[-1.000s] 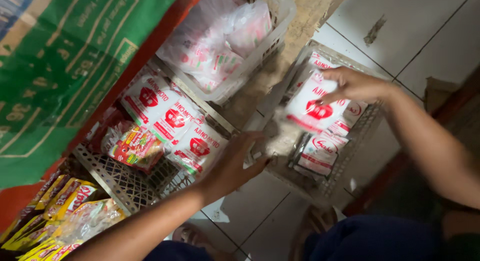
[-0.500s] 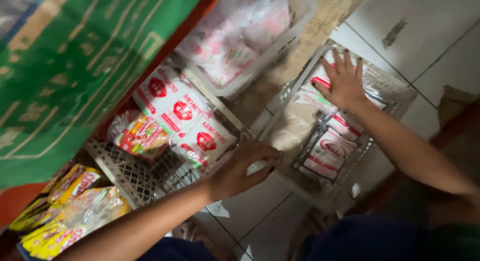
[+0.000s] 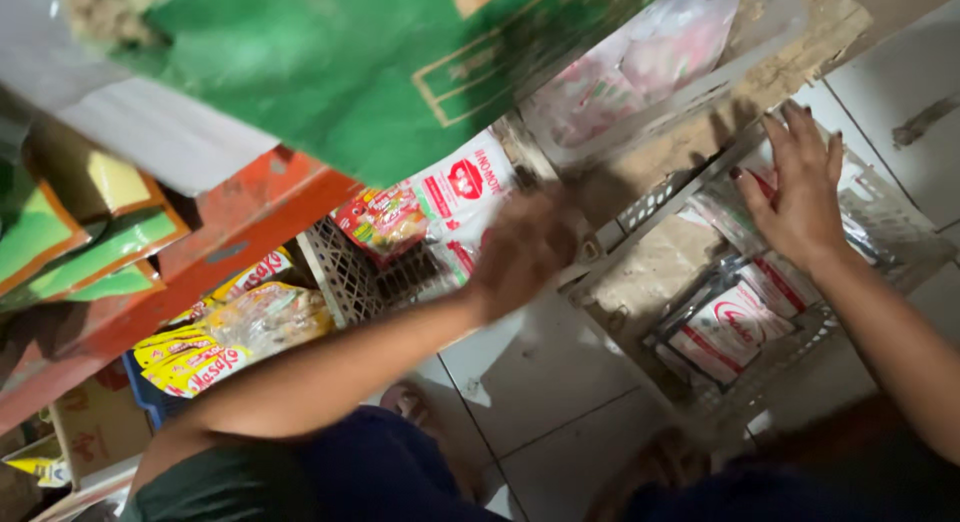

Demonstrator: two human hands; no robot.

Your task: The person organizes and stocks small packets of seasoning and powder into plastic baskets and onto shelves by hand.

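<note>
The right hand (image 3: 800,197) lies flat, fingers wide, on white packets (image 3: 735,327) in the crate (image 3: 880,212); the left hand (image 3: 520,252) is blurred, grip unclear

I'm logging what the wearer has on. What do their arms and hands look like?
Both forearms are bare, with no sleeves, gloves or watch in view. The right hand has dark red polish on its nails. The left hand is motion-blurred, so its nails cannot be made out.

L hand (image 3: 522,250) on packets in L crate (image 3: 345,272) | R hand (image 3: 800,197) on packets in R crate (image 3: 800,347) | crates side by side on floor (image 3: 545,377)
</note>
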